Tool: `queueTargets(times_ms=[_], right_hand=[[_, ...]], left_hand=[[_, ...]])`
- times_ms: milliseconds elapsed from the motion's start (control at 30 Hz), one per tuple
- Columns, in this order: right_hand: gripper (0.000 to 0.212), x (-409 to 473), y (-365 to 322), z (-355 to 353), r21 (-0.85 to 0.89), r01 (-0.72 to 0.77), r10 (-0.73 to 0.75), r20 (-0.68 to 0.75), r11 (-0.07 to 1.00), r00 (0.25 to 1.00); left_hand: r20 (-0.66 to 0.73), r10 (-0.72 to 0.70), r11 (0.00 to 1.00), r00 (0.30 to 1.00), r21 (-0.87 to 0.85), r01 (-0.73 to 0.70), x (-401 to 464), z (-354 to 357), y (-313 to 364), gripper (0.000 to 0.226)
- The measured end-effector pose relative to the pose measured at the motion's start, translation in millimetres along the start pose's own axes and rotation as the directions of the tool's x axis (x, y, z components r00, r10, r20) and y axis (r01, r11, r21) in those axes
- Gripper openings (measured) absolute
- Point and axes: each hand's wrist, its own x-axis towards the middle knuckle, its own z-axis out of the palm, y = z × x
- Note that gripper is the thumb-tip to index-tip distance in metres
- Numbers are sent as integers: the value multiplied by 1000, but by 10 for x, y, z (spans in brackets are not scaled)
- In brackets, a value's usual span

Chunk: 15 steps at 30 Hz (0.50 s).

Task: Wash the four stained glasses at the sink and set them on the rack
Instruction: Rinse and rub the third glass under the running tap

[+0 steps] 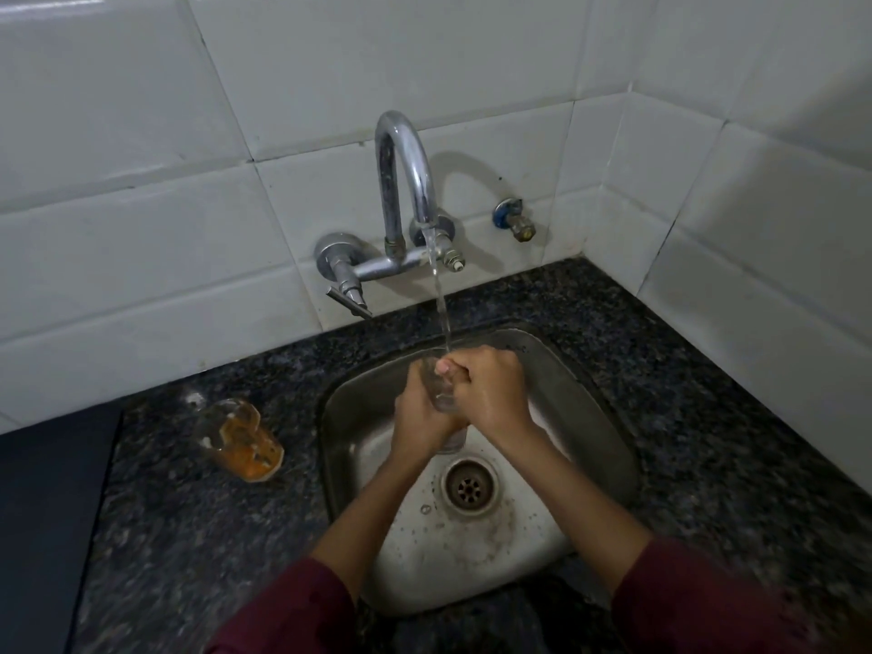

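Over the steel sink (580, 408) I hold a clear glass (443, 398) upright under the running water from the chrome tap (406, 181). My left hand (420, 417) wraps around the glass from the left. My right hand (490, 389) grips it from the right, with fingers curled over the rim. Most of the glass is hidden between my hands. One glass stained orange (240, 439) stands on the dark granite counter (188, 535) to the left of the sink. No rack is in view.
The sink drain (469, 486) lies just below my hands. A dark flat panel (42, 512) covers the counter's left end. White tiled walls meet in a corner at the right, with a small valve (516, 221) beside the tap.
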Motion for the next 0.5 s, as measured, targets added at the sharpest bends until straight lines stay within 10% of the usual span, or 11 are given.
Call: queueTargets(times_ms=[100,333,500], right_hand=[[20,37,-27,43,-65,-42,42,0,997,999],[11,69,38,-167,274,-26,17,33,961,999],[14,-18,-35,-71,200,-77,84,-26,977,996]], left_hand=[[-48,53,997,997,53,-50,-9,19,7,43],[371,-13,961,929,-253,115,227,-278,-133,74],[139,-39,992,990,-113,55,110,-128,-47,62]])
